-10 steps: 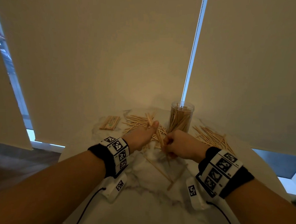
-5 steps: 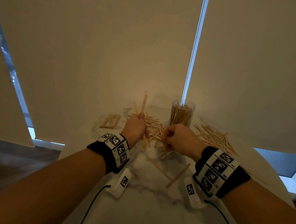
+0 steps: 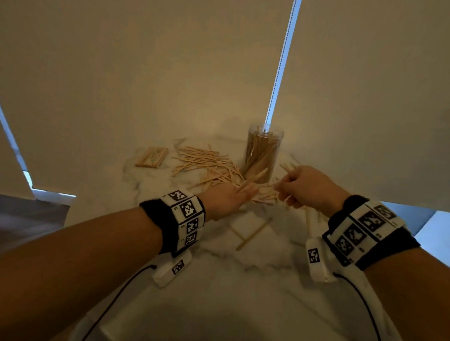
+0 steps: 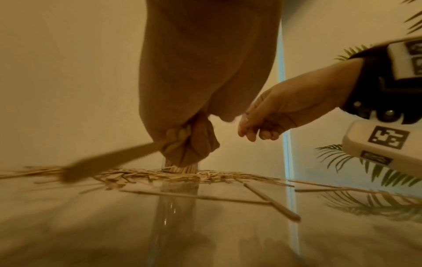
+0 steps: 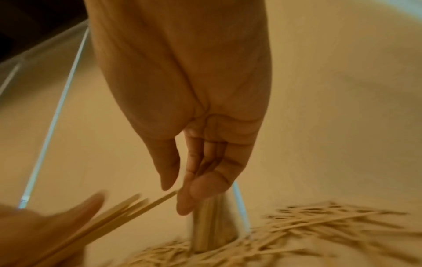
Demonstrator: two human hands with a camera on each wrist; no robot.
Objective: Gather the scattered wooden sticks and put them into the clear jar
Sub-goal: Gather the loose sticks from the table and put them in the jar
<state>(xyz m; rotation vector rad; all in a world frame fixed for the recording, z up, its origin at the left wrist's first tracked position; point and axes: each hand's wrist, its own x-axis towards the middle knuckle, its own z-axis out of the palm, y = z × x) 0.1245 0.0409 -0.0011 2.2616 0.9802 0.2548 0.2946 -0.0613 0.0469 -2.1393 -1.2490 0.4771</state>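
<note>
The clear jar (image 3: 262, 151), partly filled with sticks, stands at the back of the marble table (image 3: 238, 288). A loose pile of wooden sticks (image 3: 206, 161) lies to its left and in front of it. My left hand (image 3: 243, 191) grips a few sticks (image 3: 253, 175) that point up and right toward the jar; its fingers are curled round them in the left wrist view (image 4: 187, 144). My right hand (image 3: 283, 186) is just to the right, and its thumb and fingertips (image 5: 182, 202) pinch thin sticks (image 5: 160, 200) where they meet the left hand's bundle.
A tidy flat bundle of sticks (image 3: 151, 156) lies at the back left. Two or three single sticks (image 3: 254, 233) lie crossed on the table near my wrists. More sticks (image 5: 331, 222) lie right of the jar. Roller blinds hang close behind the table.
The left hand held its sticks upright over the pile; it has lowered and tilted them right toward the jar. The right hand has shifted right and opened from a fist to a pinch.
</note>
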